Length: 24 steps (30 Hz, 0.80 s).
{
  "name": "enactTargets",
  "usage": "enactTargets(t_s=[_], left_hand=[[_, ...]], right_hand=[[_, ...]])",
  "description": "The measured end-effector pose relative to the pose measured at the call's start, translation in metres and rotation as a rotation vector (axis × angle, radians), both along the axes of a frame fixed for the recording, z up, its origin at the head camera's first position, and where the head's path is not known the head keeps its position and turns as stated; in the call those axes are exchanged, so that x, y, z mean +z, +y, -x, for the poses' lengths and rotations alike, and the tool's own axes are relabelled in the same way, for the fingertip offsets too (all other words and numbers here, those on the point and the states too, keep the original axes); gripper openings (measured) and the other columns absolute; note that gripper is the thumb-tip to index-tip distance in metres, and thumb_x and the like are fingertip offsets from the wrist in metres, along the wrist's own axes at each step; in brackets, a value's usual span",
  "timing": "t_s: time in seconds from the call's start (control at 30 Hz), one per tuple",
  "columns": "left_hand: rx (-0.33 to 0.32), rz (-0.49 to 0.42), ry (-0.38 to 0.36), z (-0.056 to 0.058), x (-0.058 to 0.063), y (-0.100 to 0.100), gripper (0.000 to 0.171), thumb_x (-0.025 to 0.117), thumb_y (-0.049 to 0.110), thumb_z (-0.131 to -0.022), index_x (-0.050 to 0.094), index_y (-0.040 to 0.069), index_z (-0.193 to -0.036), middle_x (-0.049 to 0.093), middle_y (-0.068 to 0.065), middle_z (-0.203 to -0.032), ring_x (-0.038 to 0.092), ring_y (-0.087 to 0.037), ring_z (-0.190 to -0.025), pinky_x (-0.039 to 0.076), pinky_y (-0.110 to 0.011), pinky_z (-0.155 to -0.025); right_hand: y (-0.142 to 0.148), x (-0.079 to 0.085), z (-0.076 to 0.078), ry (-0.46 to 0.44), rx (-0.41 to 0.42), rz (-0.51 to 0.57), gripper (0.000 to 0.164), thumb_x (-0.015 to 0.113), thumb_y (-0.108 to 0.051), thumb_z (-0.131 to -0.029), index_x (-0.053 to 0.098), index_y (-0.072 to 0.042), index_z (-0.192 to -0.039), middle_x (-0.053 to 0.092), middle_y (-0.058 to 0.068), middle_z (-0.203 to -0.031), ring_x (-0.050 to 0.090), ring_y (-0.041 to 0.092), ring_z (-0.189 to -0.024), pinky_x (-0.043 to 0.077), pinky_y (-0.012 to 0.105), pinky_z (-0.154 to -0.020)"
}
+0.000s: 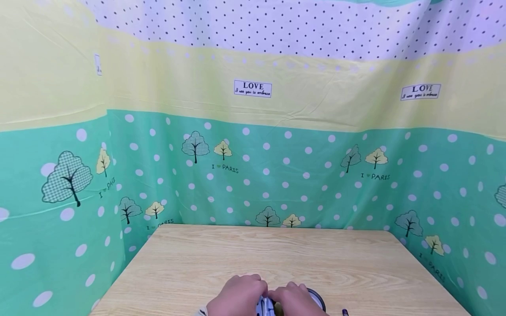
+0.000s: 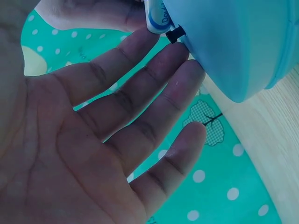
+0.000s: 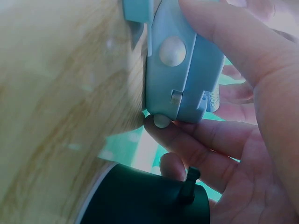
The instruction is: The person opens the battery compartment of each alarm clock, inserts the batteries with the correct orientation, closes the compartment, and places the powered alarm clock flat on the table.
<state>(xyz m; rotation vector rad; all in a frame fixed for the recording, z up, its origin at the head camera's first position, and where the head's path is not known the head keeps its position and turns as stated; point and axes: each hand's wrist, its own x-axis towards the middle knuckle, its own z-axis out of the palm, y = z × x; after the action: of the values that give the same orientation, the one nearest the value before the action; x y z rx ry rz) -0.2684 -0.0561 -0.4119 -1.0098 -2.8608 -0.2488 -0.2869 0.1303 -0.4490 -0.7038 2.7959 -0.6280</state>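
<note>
Near the table's front edge, a light blue plastic device [image 1: 265, 307] with rounded sides stands between my two hands. My right hand [image 1: 298, 302] grips it, the thumb on one face and fingers under its end. In the right wrist view the device's body [image 3: 161, 88] carries a round white knob [image 3: 172, 51]. My left hand [image 1: 239, 296] pinches a white and blue lettered battery [image 2: 157, 17] between thumb and index finger, against the device's edge. Its other fingers stretch loosely, two tips by a small black peg [image 2: 175, 34]. How far the battery sits inside is hidden.
A round, dark-rimmed object [image 1: 318, 299] lies beside my right hand; the right wrist view shows a dark cylinder [image 3: 145, 198] with a small black lever. Farther right is a small dark tip [image 1: 345, 312]. Patterned cloth [image 1: 253, 175] hangs behind the wooden table [image 1: 276, 250].
</note>
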Motion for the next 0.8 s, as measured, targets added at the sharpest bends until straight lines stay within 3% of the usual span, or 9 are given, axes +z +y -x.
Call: enactTargets(t_s=[0.13,0.37,0.8], left_hand=[[-0.001,0.029,0.048,-0.002,0.0007,0.0011,0.043,0.079,0.06,-0.057,0.067,0.031,-0.085,0.053,0.016,-0.075,0.046,-0.001,-0.066,0.038,-0.027,-0.053],[0.0,0.034,0.03,-0.003,0.0029,0.0024,0.039,0.08,0.056,-0.06,0.068,0.03,-0.086,0.053,0.016,-0.076,0.045,-0.001,-0.065,0.037,-0.026,-0.053],[-0.042,0.043,0.072,-0.0007,-0.0017,0.0024,0.029,0.079,0.052,-0.063,0.07,0.031,-0.08,0.051,0.016,-0.072,0.044,0.001,-0.063,0.036,-0.023,-0.053]], right_hand=[[0.0,-0.0006,0.0008,-0.009,-0.005,0.009,0.066,0.078,-0.061,-0.062,0.065,-0.032,-0.12,0.067,-0.018,-0.093,0.047,0.009,-0.077,0.033,0.068,-0.088],[0.0003,-0.0006,0.0011,-0.01,-0.002,0.009,0.065,0.078,-0.061,-0.063,0.065,-0.032,-0.12,0.067,-0.018,-0.094,0.047,0.009,-0.077,0.031,0.071,-0.088],[0.0005,-0.0012,0.0007,-0.001,-0.001,0.006,0.064,0.077,-0.062,-0.063,0.065,-0.034,-0.119,0.067,-0.019,-0.095,0.048,0.009,-0.078,0.031,0.072,-0.088]])
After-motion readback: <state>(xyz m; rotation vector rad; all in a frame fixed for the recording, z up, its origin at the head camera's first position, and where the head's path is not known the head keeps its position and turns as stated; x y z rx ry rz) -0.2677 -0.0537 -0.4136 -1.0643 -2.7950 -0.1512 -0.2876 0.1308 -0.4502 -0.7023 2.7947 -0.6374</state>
